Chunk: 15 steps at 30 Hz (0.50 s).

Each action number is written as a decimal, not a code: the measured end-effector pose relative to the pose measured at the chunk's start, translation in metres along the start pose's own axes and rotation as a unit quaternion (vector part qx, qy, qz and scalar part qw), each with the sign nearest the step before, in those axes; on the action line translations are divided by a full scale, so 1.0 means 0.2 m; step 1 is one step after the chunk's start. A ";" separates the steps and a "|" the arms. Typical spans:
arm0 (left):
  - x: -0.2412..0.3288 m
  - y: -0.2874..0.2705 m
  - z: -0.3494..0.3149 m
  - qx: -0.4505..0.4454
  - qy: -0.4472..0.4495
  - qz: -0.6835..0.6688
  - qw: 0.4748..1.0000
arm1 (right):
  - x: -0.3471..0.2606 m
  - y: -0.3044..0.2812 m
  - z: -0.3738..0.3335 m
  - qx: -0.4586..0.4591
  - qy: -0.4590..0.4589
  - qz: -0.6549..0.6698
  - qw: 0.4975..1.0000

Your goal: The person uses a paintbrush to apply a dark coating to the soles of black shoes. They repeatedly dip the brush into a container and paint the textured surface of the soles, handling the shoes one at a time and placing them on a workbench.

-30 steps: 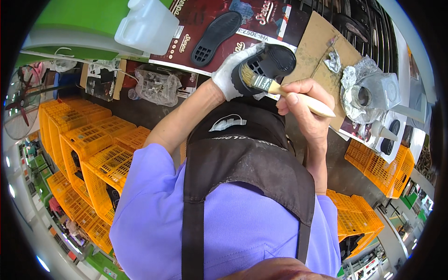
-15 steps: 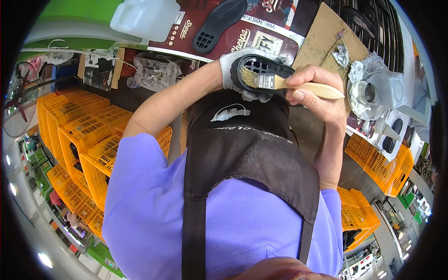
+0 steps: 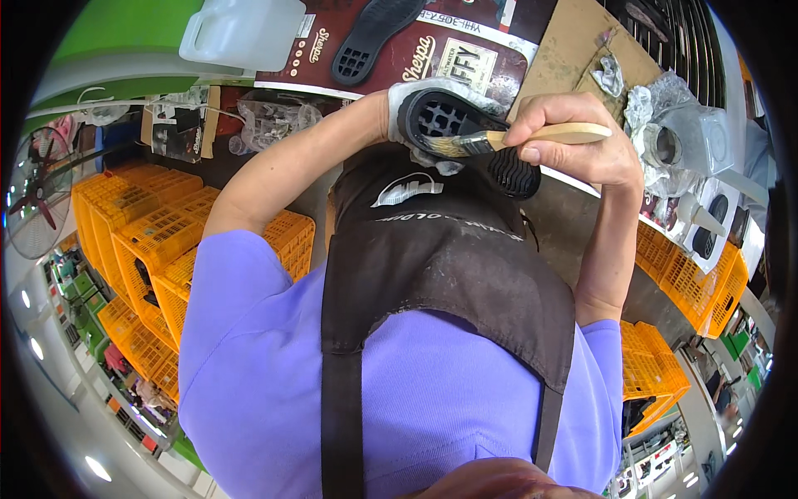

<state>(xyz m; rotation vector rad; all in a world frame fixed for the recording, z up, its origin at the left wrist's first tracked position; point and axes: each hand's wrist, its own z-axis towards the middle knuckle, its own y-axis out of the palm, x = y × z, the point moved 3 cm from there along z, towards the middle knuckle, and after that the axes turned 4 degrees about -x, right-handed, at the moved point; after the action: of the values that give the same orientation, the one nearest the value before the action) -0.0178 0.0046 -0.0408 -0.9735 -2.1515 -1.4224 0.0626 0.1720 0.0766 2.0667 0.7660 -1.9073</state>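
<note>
My left hand (image 3: 400, 106), in a pale work glove, is closed round a black shoe sole (image 3: 515, 171). The sole is held up before my apron, its heel end with a grid of square hollows toward the left. Bare-skinned, my right hand (image 3: 573, 137) grips the wooden handle of a flat paintbrush (image 3: 573, 131). The brush's light bristles lie against the inner near rim of the sole's heel. Another black sole (image 3: 366, 50) rests on the printed dark-red cardboard ahead of my left hand.
A whitish plastic jug (image 3: 243, 35) stands at the far left of the worktop. Brown cardboard (image 3: 565, 50), crumpled plastic and a clear container (image 3: 694, 140) lie at the right. Orange crates (image 3: 166, 224) are stacked on my left, with more orange crates (image 3: 698, 279) on the right. A fan (image 3: 40, 191) stands far left.
The brush has moved from inside the heel's grid down to its near rim. The sole has tilted and shifted slightly left, so more of its forefoot shows below my right hand.
</note>
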 end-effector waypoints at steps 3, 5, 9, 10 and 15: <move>0.03 0.01 -0.02 0.015 -0.007 -0.035 0.999 | 0.04 -0.01 -0.05 0.017 0.004 -0.006 1.000; 0.06 0.03 -0.02 0.053 0.007 -0.048 0.997 | 0.04 -0.04 -0.11 0.011 0.030 -0.028 0.999; 0.18 0.14 -0.08 0.035 -0.060 -0.188 0.980 | 0.02 -0.11 -0.25 0.092 0.063 -0.083 0.990; 0.20 0.13 -0.07 -0.075 0.010 -0.207 0.975 | 0.01 -0.13 -0.29 0.157 0.046 -0.031 0.986; 0.32 0.21 -0.07 0.074 0.379 0.072 0.919 | -0.02 -0.09 -0.32 0.405 -0.182 0.125 0.887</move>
<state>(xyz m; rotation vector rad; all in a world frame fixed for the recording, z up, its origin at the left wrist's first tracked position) -0.0321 0.0229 0.0331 -0.4007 -1.5386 -1.2589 0.1068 0.2185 0.0917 1.9060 -0.4579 -2.5979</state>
